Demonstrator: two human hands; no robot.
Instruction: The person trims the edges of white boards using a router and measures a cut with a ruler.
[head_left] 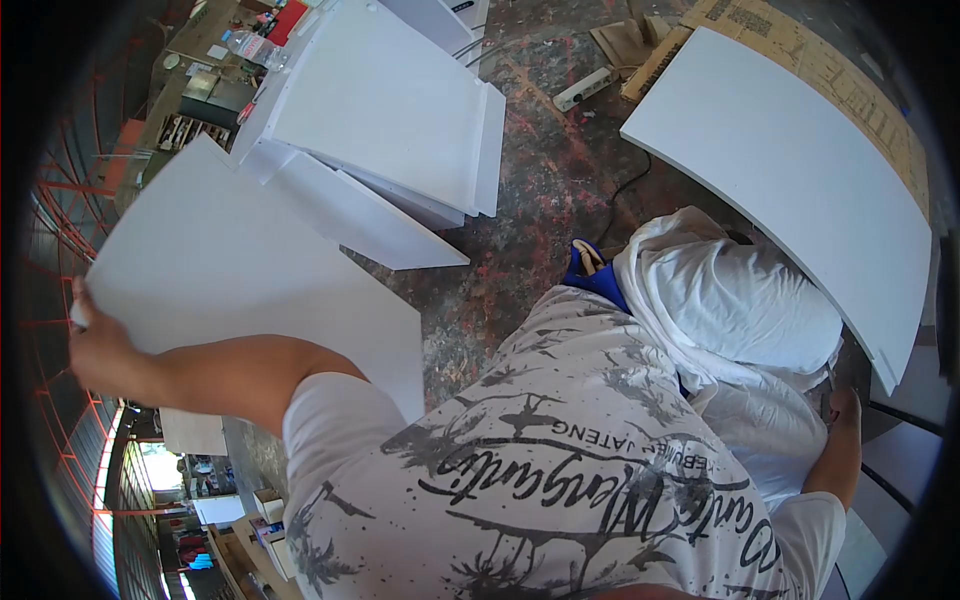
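At the far left, my left hand point(100, 345) grips the outer edge of a large white panel point(250, 260), with its fingers at the rim. The panel stands tilted along my left side, under my outstretched forearm. My right hand point(843, 405) is low at the right, beside my white trousers point(740, 300) and close to the lower end of a curved white board point(790, 150). Its fingers are mostly hidden, and whatever it may hold does not show.
White box-like panels point(390, 110) are stacked ahead. Near them are a plastic bottle point(255, 48) and a cluttered bench point(200, 90). A power strip point(585, 90) with a cable lies on the stained floor point(530, 170). Cardboard point(800, 70) lies under the curved board.
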